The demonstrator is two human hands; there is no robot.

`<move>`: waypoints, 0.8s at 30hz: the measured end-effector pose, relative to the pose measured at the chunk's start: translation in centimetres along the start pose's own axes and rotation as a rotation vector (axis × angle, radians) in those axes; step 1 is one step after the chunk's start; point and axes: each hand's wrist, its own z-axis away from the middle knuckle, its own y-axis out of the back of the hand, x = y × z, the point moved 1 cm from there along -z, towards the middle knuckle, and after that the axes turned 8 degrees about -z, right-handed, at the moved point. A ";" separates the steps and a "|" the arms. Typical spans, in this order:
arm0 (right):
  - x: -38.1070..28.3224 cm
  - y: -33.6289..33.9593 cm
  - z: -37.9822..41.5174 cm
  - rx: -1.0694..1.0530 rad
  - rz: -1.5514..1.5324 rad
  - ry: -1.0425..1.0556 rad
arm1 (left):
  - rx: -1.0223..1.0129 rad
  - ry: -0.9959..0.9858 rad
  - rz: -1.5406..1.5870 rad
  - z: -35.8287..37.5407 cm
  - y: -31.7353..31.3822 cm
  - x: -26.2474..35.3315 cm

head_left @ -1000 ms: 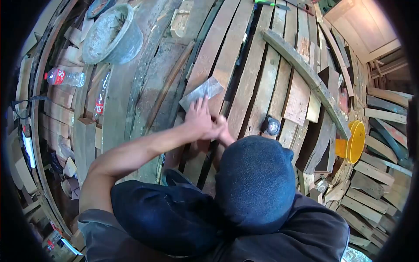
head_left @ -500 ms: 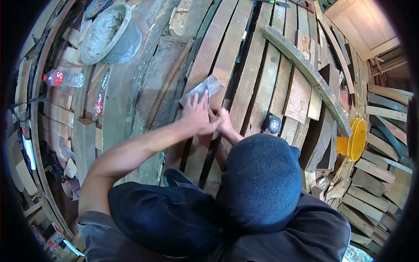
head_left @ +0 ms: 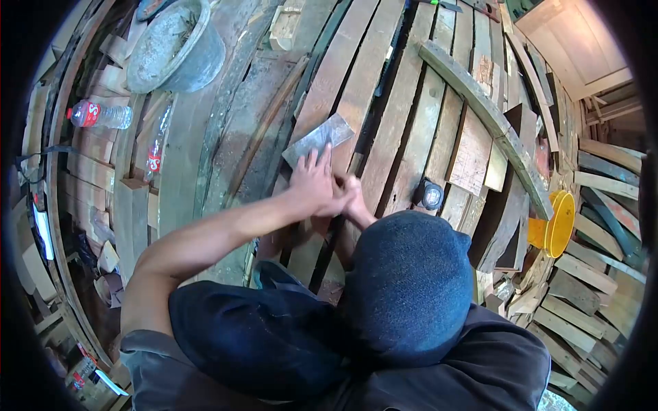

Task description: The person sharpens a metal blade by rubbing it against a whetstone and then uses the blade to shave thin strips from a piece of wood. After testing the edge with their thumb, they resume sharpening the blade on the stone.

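Observation:
A flat, greyish rectangular plate [head_left: 319, 139] lies tilted across the wooden boards [head_left: 367, 82] near the middle of the view. My left hand [head_left: 315, 188] rests at its lower edge, with fingers stretched out and fingertips on the plate. Close beside it on the right, my right hand [head_left: 354, 198] is closed, touching the left hand near the thumb. A small brownish part shows between the two hands; what the right fingers grip is mostly hidden.
A curved beam [head_left: 480, 103] crosses the boards at right, with a black tape measure [head_left: 430, 195] nearer. A yellow bucket [head_left: 562, 225] stands far right. At left are a grey tub [head_left: 205, 58] and a plastic bottle [head_left: 103, 116]. Dark gaps separate the boards.
The view has shifted slightly. Both hands stay together at the plate, with little visible change in their hold.

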 end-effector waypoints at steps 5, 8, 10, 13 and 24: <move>-2.5 1.1 -1.6 -0.109 -0.022 -0.116 | 0.067 -0.006 0.032 -0.5 -0.3 -0.6; -0.8 0.1 -1.4 0.015 -0.287 -0.015 | -0.024 0.021 -0.005 -1.4 1.4 -0.5; 3.3 -1.1 0.4 0.184 -0.586 0.064 | -0.085 -0.004 -0.045 -0.7 1.3 0.2; -2.2 1.5 1.8 -0.096 -0.053 -0.166 | 0.155 -0.035 -0.023 0.7 -1.9 0.6; -1.9 0.8 2.0 -0.077 -0.253 -0.258 | 0.311 0.001 0.146 -1.3 -1.5 -2.0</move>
